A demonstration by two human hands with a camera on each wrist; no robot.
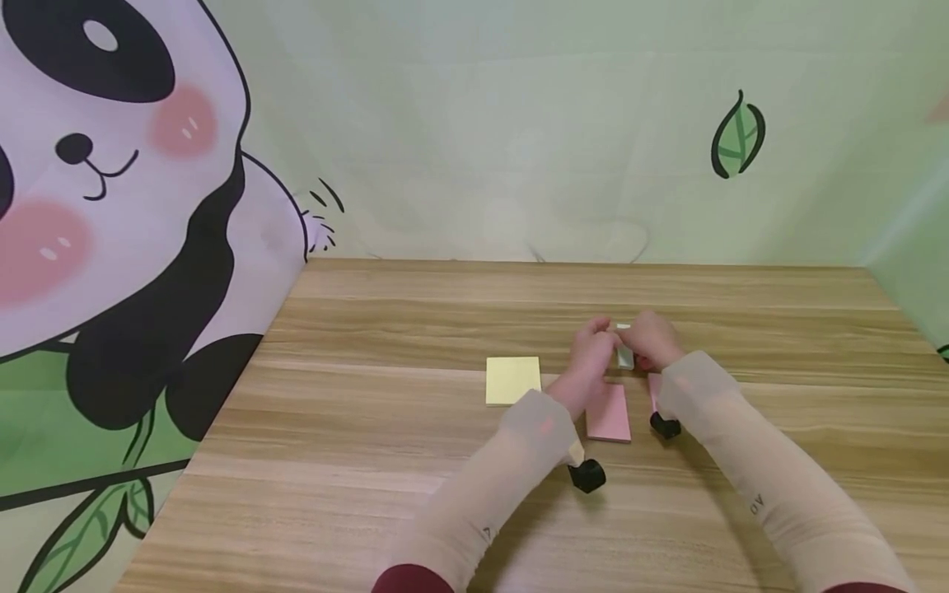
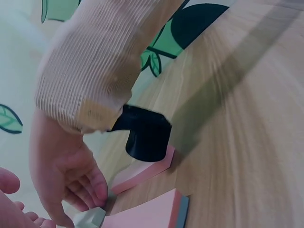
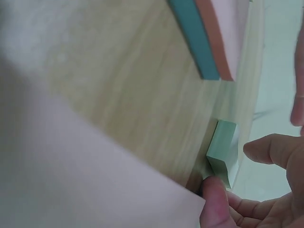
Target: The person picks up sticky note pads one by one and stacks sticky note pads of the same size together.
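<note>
A small pale green sticky note pad (image 1: 625, 349) lies on the table between the two hands. The right hand (image 1: 652, 338) bends over its right side with loosely curled fingers. In the right wrist view, a finger (image 3: 266, 148) stands just apart from the green pad (image 3: 223, 148), and another digit is at its lower end; contact there is unclear. Beside the pad's left, the left hand (image 1: 591, 356) has relaxed fingers and nothing visible in it. A pink pad (image 1: 610, 413) lies below the left hand; another pink pad (image 1: 654, 387) is partly hidden by the right wrist.
A yellow sticky note pad (image 1: 513, 379) lies left of the left hand, its corner near the sleeve. Teal and orange layers (image 3: 213, 42) show under a pink pad in the right wrist view. The wooden table (image 1: 356, 412) meets a panda-printed backdrop (image 1: 504, 148) at its far edge.
</note>
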